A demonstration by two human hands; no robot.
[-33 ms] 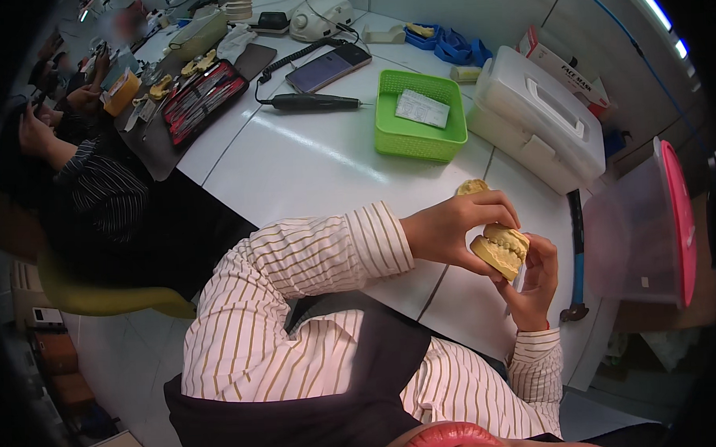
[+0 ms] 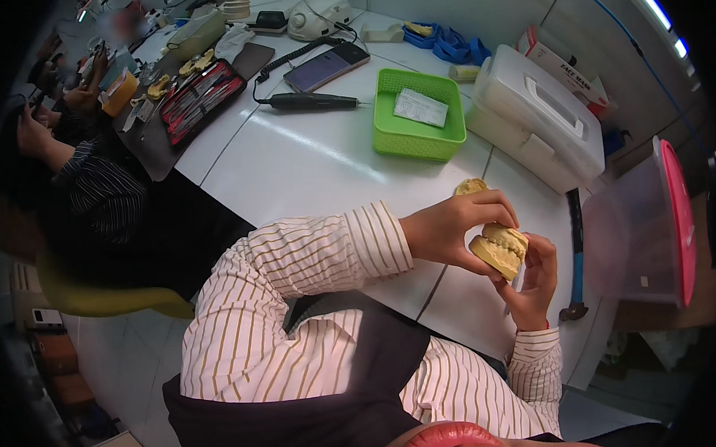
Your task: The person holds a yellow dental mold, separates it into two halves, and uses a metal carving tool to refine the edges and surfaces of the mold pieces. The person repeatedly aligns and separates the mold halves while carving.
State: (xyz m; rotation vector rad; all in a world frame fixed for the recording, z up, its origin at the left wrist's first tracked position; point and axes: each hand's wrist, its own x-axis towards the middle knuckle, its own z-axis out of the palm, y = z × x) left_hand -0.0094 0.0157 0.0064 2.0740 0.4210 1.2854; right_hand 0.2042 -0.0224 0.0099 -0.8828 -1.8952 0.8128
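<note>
Yellow dental cast [image 2: 499, 254] on person's side of green basket [image 2: 418, 148], gripped between left hand [image 2: 458, 230] and right hand [image 2: 536, 284], both half-curled.

Right of centre, the left hand [image 2: 453, 222] and right hand [image 2: 537, 284] have got a pair of yellow dental casts [image 2: 499, 254] gripped between them, with another yellow cast [image 2: 471, 186] half hidden behind the left one. Upper middle there's a bright green basket [image 2: 418, 146] with a paper slip [image 2: 421, 108] in it, plus a black handpiece [image 2: 310, 102] and a phone [image 2: 326, 68] off to its left. A blue-handled hammer [image 2: 576, 267] lies toward the right edge, and an open instrument case [image 2: 204, 103] is sitting upper left.
</note>
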